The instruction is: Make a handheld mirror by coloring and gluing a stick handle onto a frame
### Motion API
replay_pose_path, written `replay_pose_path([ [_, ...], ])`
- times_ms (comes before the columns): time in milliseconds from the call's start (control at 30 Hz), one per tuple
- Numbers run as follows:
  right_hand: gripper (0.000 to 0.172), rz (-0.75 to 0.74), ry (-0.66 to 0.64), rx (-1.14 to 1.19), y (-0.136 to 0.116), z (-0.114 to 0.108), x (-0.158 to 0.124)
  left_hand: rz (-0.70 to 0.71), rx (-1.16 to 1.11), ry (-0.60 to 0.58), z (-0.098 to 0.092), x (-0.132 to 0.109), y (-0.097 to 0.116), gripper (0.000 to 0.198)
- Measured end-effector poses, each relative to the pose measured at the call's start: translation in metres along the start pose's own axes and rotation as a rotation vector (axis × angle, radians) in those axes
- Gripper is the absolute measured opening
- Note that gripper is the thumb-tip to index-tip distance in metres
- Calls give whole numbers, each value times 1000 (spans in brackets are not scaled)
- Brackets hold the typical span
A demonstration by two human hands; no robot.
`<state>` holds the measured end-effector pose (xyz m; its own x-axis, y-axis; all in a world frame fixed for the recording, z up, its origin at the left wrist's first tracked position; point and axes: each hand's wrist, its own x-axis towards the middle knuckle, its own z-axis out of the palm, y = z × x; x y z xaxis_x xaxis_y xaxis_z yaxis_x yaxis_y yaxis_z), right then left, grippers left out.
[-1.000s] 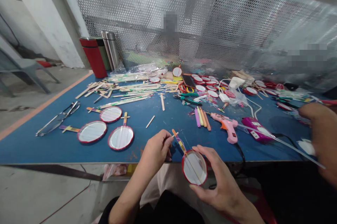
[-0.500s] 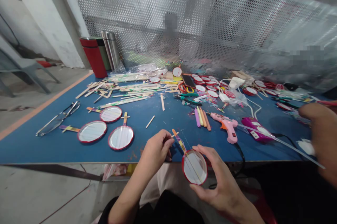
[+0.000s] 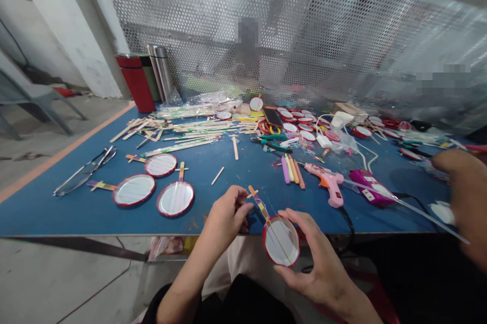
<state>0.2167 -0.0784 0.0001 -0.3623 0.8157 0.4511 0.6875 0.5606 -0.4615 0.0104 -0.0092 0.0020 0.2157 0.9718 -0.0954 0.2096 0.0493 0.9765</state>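
The person's left hand (image 3: 226, 215) is closed to a tight pinch, with the thumb and fingertips gathered on a thin pale sliver (image 3: 251, 194), too fine to tell whether it is wood or thread. The sliver sits just beside the upper end of a striped craft-stick handle (image 3: 258, 206). That handle belongs to the red-rimmed disc (image 3: 281, 241), whose white face is crossed by fine lines. The right hand (image 3: 310, 253) is half open and curves around the disc's lower right side, with the thumb on the rim and the fingers spread beneath it. It holds the disc just past the near edge of the blue worktable (image 3: 114, 217), above the person's lap, with the handle slanting up toward the left hand. Left of the disc, three similar discs with handles (image 3: 134, 190) lie flat on the table, and beyond them are long scissors (image 3: 85, 172). Behind it lies a pile of craft sticks (image 3: 182, 134). To its right are a pink glue gun (image 3: 329, 184) and a co-worker's hand (image 3: 467, 197) at the frame edge, near a long clear glue stick (image 3: 403, 212).
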Motion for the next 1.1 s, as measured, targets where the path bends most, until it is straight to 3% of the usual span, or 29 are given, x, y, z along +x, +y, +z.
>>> replay_pose_path([
  [133, 83, 6, 10, -1, 2, 1, 0, 43, -91, 17, 2, 0, -5, 21],
  [300, 86, 16, 32, -5, 6, 3, 2, 51, -166, 74, 1, -7, -4, 10],
  [500, 82, 22, 79, -26, 12, 4, 20, 175, -37, -55, -9, -23, -2, 28],
  [667, 85, 21, 156, -65, 13, 10, 40, 66, -68, -181, -10, -18, 1, 28],
  [833, 84, 18, 254, -113, 4, 17, 55, -43, -121, -181, -8, -10, 8, 27],
  [1100, 85, 4, 253, -124, 0, 28, 62, -55, -87, -179, -8, -9, 10, 27],
])
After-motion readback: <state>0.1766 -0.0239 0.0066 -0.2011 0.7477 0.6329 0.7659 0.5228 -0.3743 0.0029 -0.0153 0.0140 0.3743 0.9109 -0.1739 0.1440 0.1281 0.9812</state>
